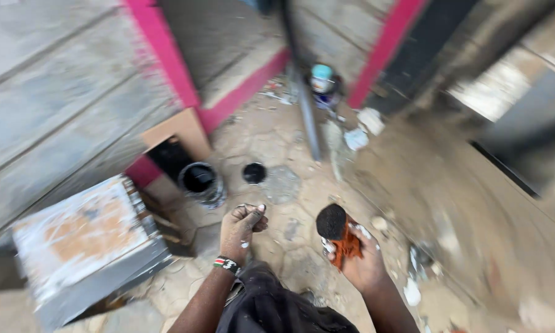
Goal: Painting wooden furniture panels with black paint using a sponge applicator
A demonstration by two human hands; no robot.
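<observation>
Black-stained round sponge with orange rag gripped in right hand; left hand loosely curled, empty; paint can at 11 o'clock, within reach.

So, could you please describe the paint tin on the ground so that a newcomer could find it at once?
Start at the pink-edged wall on the left and follow it down to the cardboard. The tin stands just in front, round, open and black inside. It is bigger than the small black lid lying to its right.

Grey plank wall, pink trim, stone-paved dirt floor, daylight.
</observation>
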